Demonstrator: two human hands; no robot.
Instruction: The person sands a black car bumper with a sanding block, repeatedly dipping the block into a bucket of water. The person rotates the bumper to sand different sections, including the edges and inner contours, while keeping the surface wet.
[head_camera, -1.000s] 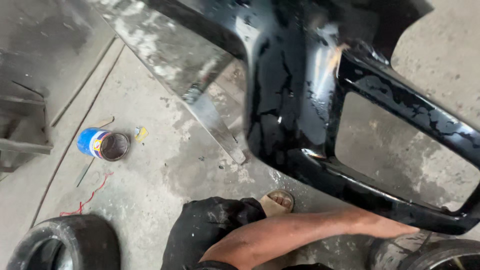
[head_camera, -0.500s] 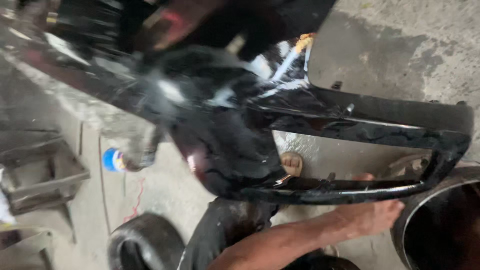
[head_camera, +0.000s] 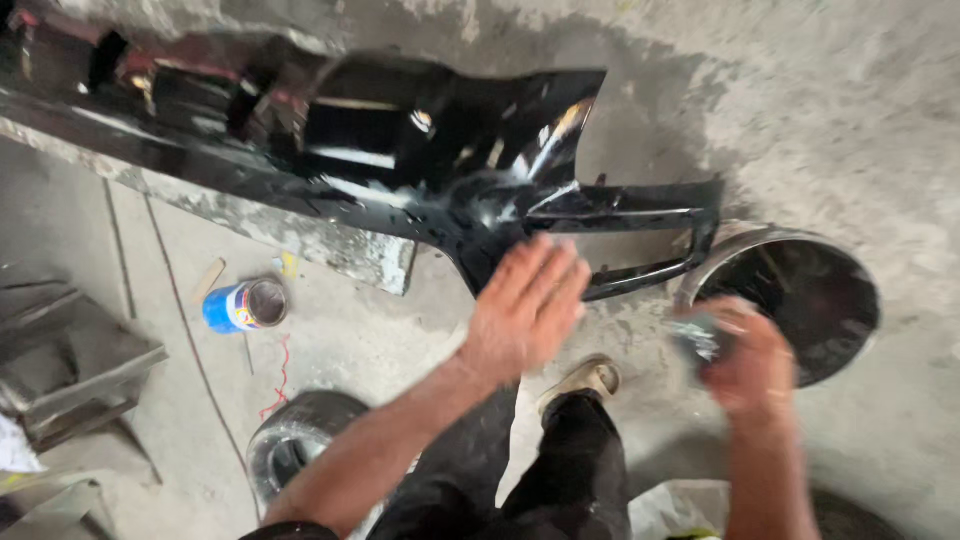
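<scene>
left hand (head_camera: 527, 305): fingers (head_camera: 545, 268) spread flat, tips touching the lower edge of the glossy black bumper (head_camera: 440, 170), palm open and gripping nothing, placed as if feeling the wet-looking surface. right hand (head_camera: 748, 362): fingers curled together around a small grey pad (head_camera: 700, 338), blurred, so whether it is cloth or abrasive paper can't be told.

bumper lies across the upper frame, its open grille slot (head_camera: 640, 240) just beside the left fingertips; its left end is cut off by the frame edge. what holds it up is hidden.

outward: dark round basin (head_camera: 800, 290) just behind the right hand (contents too dark to read). blue tin (head_camera: 243, 305) open on its side on the concrete floor (head_camera: 850, 120), well apart. tyre (head_camera: 295, 440) near the left forearm. sandalled foot (head_camera: 585, 378) below the bumper.
</scene>
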